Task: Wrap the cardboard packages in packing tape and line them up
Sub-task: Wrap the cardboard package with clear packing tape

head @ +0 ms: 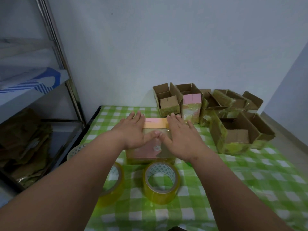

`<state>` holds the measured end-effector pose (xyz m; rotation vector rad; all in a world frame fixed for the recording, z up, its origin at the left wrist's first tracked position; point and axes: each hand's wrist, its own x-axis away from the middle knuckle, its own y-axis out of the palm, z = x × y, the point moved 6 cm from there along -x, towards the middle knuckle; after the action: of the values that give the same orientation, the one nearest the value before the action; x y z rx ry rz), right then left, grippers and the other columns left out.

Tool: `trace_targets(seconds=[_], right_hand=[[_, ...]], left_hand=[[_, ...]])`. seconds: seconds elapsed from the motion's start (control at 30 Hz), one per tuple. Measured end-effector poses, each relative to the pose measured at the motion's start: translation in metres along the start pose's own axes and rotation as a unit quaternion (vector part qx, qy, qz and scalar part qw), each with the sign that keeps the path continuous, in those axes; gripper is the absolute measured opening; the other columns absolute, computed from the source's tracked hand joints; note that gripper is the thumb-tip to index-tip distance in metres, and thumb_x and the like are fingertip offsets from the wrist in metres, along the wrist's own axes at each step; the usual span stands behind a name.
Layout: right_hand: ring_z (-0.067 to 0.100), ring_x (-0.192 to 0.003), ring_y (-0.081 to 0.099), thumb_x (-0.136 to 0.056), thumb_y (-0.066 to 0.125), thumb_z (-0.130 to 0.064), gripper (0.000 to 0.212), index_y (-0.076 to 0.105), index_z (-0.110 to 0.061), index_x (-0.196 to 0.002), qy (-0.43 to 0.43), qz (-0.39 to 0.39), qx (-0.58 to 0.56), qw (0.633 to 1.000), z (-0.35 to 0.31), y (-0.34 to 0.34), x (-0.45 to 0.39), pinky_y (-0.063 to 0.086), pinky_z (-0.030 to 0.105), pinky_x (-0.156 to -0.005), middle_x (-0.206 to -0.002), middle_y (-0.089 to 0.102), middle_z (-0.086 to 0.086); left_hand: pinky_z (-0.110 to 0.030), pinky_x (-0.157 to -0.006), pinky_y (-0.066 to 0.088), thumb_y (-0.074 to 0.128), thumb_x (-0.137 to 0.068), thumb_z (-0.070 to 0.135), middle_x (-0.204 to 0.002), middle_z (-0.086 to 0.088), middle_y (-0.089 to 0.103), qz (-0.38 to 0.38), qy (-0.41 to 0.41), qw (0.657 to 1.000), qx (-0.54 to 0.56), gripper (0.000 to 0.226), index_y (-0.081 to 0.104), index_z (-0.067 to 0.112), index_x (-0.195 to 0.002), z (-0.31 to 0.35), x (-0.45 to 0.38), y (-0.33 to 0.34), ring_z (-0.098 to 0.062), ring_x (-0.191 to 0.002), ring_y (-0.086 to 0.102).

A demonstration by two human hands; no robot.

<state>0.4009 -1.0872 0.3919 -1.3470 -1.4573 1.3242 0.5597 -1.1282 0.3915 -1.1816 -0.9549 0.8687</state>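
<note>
Left hand (pixel 133 130) and right hand (pixel 181 135) are both lying flat, fingers straight, pressing down on top of the package (pixel 150 147) in the middle of the counter (pixel 250 172). Neither is gripping anything; thumbs are nearly touching over the centre of the lid. Both forearms are reaching in from the near edge.

Near to far:
- 1 tape roll (pixel 161 182), yellowish clear, is sitting on end just in front of the package, between the 2 forearms.
- A 2nd roll (pixel 115 184) is sitting left of it, partly hidden under the left forearm.
- A 3rd roll (pixel 75 151) is showing at the counter's left edge, mostly hidden behind the left arm.
- Package itself is showing glossy tape over pink and brown faces, with an orange and pink strip (pixel 155 123) along its far top edge, between the fingertips.
- A large open box (pixel 233 137), tape-covered outside, is sitting to the right, apart from the package.
- A row of smaller open boxes (pixel 168 100) is standing against the wall (pixel 150 47) at the back; 1 of them is holding a pink block (pixel 192 99).

Counter is wearing a green and white checked cover. A metal shelf rack (pixel 33 90) is standing off to the left with flattened cardboard (pixel 25 147) piled on its lower level.
</note>
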Motion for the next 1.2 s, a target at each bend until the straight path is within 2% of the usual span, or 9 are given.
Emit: trace_targets(seconds=[0.17,0.3,0.4,0.5,0.57,0.67,0.73,0.93,1.2], right_hand=[[0.014,-0.151,-0.008,-0.084,0.028,-0.072,0.091,0.015,-0.019,-0.157,-0.024,-0.044,-0.013,0.999,0.005,-0.002,0.005,0.0,0.039,-0.122,-0.165,-0.005,-0.001],[0.018,-0.152,-0.007,-0.095,0.036,-0.064,0.083,0.014,-0.014,-0.157,-0.031,-0.054,0.013,0.998,0.006,0.001,-0.001,0.001,0.039,-0.121,-0.165,-0.003,0.002],[0.018,-0.152,-0.007,-0.095,0.037,-0.064,0.083,0.015,-0.013,-0.156,-0.034,-0.05,0.005,0.998,0.008,0.0,-0.001,0.003,0.038,-0.121,-0.165,-0.003,0.003],[0.015,-0.15,-0.011,-0.093,0.047,-0.062,0.087,0.013,-0.014,-0.157,-0.017,-0.032,-0.096,0.995,0.01,0.004,0.004,0.005,0.036,-0.122,-0.164,-0.016,0.0],[0.012,-0.15,-0.006,-0.089,0.059,-0.059,0.096,0.007,-0.018,-0.157,0.019,-0.001,-0.208,0.978,0.011,0.006,0.01,0.013,0.037,-0.122,-0.16,-0.028,-0.008],[0.008,-0.149,-0.004,-0.082,0.073,-0.05,0.112,-0.005,-0.021,-0.157,0.074,0.046,-0.323,0.942,0.01,0.011,0.015,0.013,0.028,-0.117,-0.158,-0.03,-0.013],[0.008,-0.15,-0.003,-0.081,0.076,-0.044,0.114,-0.006,-0.023,-0.157,0.106,0.062,-0.389,0.913,0.01,0.013,0.012,0.012,0.026,-0.115,-0.159,-0.027,-0.012],[0.021,-0.15,0.012,-0.091,0.066,-0.039,0.095,-0.001,-0.027,-0.158,0.199,0.072,-0.558,0.802,0.014,0.02,0.005,0.019,0.047,-0.121,-0.165,-0.007,-0.008],[0.027,-0.146,0.025,-0.095,0.059,-0.039,0.082,0.005,-0.031,-0.157,0.22,0.053,-0.569,0.791,0.017,0.023,0.002,0.028,0.042,-0.112,-0.163,0.016,0.0]], left_hand=[[-0.048,-0.122,-0.003,0.0,-0.04,0.1,-0.162,-0.005,-0.018,-0.062,0.028,0.998,-0.012,0.125,-0.013,0.043,-0.151,0.003,0.0,0.003,-0.028,-0.149,-0.018],[-0.045,-0.12,-0.006,0.01,-0.05,0.093,-0.162,-0.009,-0.018,-0.07,0.023,0.997,-0.017,0.119,-0.011,0.037,-0.153,0.005,-0.001,0.003,-0.031,-0.148,-0.021],[-0.046,-0.121,-0.003,0.015,-0.056,0.088,-0.163,-0.009,-0.012,-0.039,0.028,0.999,0.002,0.115,-0.003,0.033,-0.155,0.008,0.002,0.001,-0.031,-0.148,-0.018],[-0.042,-0.121,0.01,0.043,-0.056,0.088,-0.164,0.001,-0.003,0.065,0.008,0.983,0.171,0.117,0.017,0.031,-0.155,0.002,0.011,-0.002,-0.022,-0.151,-0.004],[-0.038,-0.116,0.028,0.071,-0.058,0.073,-0.164,0.006,0.01,0.121,-0.054,0.907,0.4,0.113,0.026,0.031,-0.154,-0.014,0.017,0.008,-0.02,-0.147,0.021],[-0.045,-0.109,0.041,0.081,-0.073,0.039,-0.149,-0.005,0.046,0.088,-0.115,0.733,0.664,0.096,0.03,0.023,-0.152,-0.03,0.013,0.041,-0.026,-0.126,0.053],[-0.048,-0.11,0.04,0.07,-0.087,0.033,-0.139,-0.008,0.057,0.055,-0.114,0.703,0.7,0.07,0.039,0.02,-0.148,-0.032,0.008,0.049,-0.027,-0.12,0.058],[-0.043,-0.11,0.04,0.055,-0.099,0.028,-0.12,-0.002,0.069,0.061,-0.108,0.702,0.702,0.041,0.052,0.02,-0.139,-0.032,0.006,0.046,-0.022,-0.112,0.064],[-0.043,-0.112,0.036,0.051,-0.1,0.04,-0.113,0.005,0.07,0.051,-0.118,0.776,0.617,0.026,0.062,0.03,-0.12,-0.033,0.011,0.037,-0.016,-0.108,0.063]])
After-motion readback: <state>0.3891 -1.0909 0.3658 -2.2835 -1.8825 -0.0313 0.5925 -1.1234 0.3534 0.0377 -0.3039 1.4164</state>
